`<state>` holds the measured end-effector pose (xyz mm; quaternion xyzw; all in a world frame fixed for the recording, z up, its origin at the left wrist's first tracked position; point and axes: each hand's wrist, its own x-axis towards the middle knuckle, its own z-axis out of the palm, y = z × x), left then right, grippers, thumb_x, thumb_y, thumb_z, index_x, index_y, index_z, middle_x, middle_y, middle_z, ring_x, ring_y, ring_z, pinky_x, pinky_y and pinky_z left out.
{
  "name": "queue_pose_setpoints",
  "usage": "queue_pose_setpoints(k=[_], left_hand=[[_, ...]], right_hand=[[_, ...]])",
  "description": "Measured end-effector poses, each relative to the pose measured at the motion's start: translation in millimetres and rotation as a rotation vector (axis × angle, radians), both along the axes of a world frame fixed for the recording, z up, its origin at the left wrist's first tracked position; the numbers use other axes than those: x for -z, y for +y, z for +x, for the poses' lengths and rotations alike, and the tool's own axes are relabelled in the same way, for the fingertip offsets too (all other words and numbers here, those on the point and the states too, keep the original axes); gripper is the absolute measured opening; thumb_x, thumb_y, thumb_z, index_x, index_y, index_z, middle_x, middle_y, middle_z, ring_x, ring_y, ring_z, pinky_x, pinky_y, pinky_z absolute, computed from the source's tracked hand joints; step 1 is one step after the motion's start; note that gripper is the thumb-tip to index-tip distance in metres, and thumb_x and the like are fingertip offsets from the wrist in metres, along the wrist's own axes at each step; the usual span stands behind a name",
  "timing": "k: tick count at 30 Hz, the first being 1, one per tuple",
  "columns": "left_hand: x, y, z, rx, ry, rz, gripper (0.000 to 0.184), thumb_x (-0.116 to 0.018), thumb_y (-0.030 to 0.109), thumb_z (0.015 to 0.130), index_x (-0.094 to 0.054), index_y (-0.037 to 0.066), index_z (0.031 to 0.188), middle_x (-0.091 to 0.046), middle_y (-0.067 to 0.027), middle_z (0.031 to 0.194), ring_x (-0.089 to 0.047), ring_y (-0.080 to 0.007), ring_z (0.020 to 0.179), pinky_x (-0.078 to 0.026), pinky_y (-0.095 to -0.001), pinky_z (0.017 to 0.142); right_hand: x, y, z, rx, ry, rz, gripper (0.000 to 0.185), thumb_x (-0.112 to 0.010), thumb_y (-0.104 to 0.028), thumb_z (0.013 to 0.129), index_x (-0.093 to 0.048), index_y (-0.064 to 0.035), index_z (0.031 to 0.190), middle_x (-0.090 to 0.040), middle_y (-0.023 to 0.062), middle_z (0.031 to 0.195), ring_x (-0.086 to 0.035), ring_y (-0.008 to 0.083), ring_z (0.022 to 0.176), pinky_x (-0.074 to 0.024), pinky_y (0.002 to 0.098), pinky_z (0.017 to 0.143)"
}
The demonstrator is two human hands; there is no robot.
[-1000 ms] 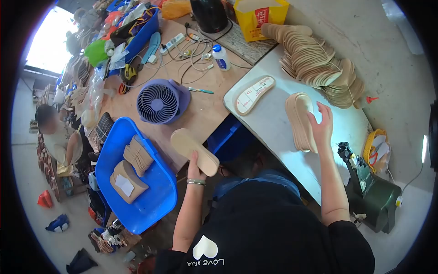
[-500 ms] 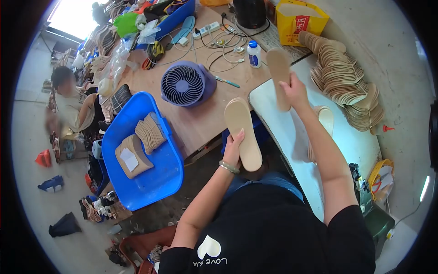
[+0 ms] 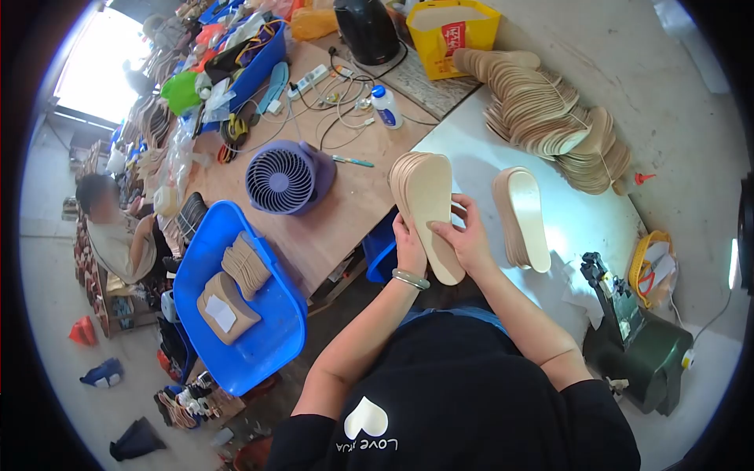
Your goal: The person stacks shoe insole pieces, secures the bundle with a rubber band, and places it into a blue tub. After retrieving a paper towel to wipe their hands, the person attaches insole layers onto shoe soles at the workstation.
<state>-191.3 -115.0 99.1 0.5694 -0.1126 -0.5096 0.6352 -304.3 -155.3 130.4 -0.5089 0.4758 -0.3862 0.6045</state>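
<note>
A stack of beige insoles [image 3: 426, 184] is held in front of my body, over the white table's near edge. My left hand [image 3: 410, 250] grips the stack from its left side, a bangle on that wrist. My right hand [image 3: 469, 239] is closed on the right side of the same stack, its thumb lying across the top insole. Just right of my hands, a second stack of insoles [image 3: 525, 216] lies on the white table [image 3: 479, 161].
Long rows of insoles [image 3: 542, 110] lie at the table's back right, before a yellow bag [image 3: 452, 39]. A purple fan [image 3: 287, 179], bottle [image 3: 386, 108] and cables stand leftward. A blue basin [image 3: 267, 345] holds tied bundles. Another person [image 3: 118, 239] sits far left.
My right hand has come down and left with its insole, joining my left hand at one stack. The view has shifted, showing more of the second stack.
</note>
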Motion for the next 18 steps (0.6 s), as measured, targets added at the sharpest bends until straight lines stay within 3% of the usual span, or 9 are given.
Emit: queue_pose_setpoints(k=[2,3,6,9,10,13,14,18], left_hand=[[-5,6,-6,0.058,-0.064,-0.117,0.056,-0.045,0.036,0.102,-0.025,0.0,0.139,-0.045,-0.0148,0.132,-0.052,-0.0212,0.117,-0.047,-0.0329,0.096],[-6,7,-7,0.086,-0.097,-0.175,0.057,-0.044,0.038,0.102,-0.024,0.001,0.14,-0.043,-0.0142,0.134,-0.05,-0.021,0.12,-0.045,-0.0332,0.098],[-14,9,-2,0.248,0.187,-0.447,0.073,-0.046,0.052,0.098,-0.02,0.003,0.145,-0.037,-0.0125,0.141,-0.045,-0.0208,0.126,-0.04,-0.0351,0.104],[-40,15,-5,0.427,-0.143,-0.58,0.092,-0.05,0.066,0.089,-0.015,0.004,0.148,-0.037,-0.0113,0.143,-0.043,-0.0203,0.129,-0.036,-0.0367,0.108],[-44,17,-5,0.435,-0.132,-0.535,0.096,-0.062,0.057,0.086,-0.013,0.004,0.149,-0.04,-0.0103,0.141,-0.042,-0.0198,0.129,-0.035,-0.0369,0.108],[-49,24,-1,0.52,-0.082,-0.335,0.087,-0.068,0.038,0.085,-0.018,0.004,0.147,-0.044,-0.0096,0.137,-0.042,-0.019,0.128,-0.036,-0.0358,0.106],[-43,26,2,0.519,-0.032,-0.331,0.078,-0.069,0.025,0.083,-0.025,0.004,0.144,-0.047,-0.0082,0.132,-0.047,-0.0177,0.122,-0.039,-0.034,0.103],[-64,33,2,0.567,0.231,-0.294,0.072,-0.069,0.03,0.085,-0.031,0.005,0.141,-0.051,-0.0072,0.127,-0.052,-0.0165,0.116,-0.044,-0.0327,0.099]], right_hand=[[-18,9,-7,0.066,-0.182,0.079,0.076,-0.074,-0.015,0.083,-0.032,-0.0028,0.145,-0.041,0.0168,0.142,-0.043,0.0238,0.13,-0.0409,0.0383,0.105],[-15,11,-12,-0.031,-0.195,0.064,0.077,-0.073,-0.014,0.083,-0.03,-0.0029,0.146,-0.04,0.0167,0.144,-0.042,0.024,0.132,-0.039,0.0388,0.107],[-13,15,-34,-0.237,-0.246,0.097,0.079,-0.07,-0.012,0.086,-0.024,-0.0023,0.149,-0.037,0.0161,0.148,-0.039,0.0239,0.135,-0.0354,0.0384,0.11],[-15,19,-41,-0.185,-0.315,0.07,0.076,-0.071,-0.013,0.085,-0.029,-0.0008,0.147,-0.043,0.0169,0.144,-0.044,0.0253,0.131,-0.0367,0.038,0.108],[-19,22,-43,-0.193,-0.223,-0.014,0.074,-0.071,-0.014,0.085,-0.032,-0.0008,0.146,-0.044,0.0169,0.142,-0.046,0.026,0.13,-0.0372,0.0383,0.107],[-40,30,-53,-0.201,0.005,-0.264,0.067,-0.073,-0.016,0.083,-0.041,-0.0009,0.141,-0.048,0.0166,0.138,-0.049,0.0269,0.126,-0.0387,0.0389,0.105],[-49,32,-57,-0.196,0.044,-0.344,0.065,-0.073,-0.016,0.083,-0.043,-0.0012,0.139,-0.049,0.0162,0.138,-0.049,0.0266,0.125,-0.0391,0.0388,0.104],[-77,27,-79,-0.168,0.102,-0.377,0.059,-0.073,-0.018,0.082,-0.049,-0.0029,0.133,-0.05,0.0131,0.136,-0.05,0.0244,0.124,-0.0401,0.0363,0.101]])
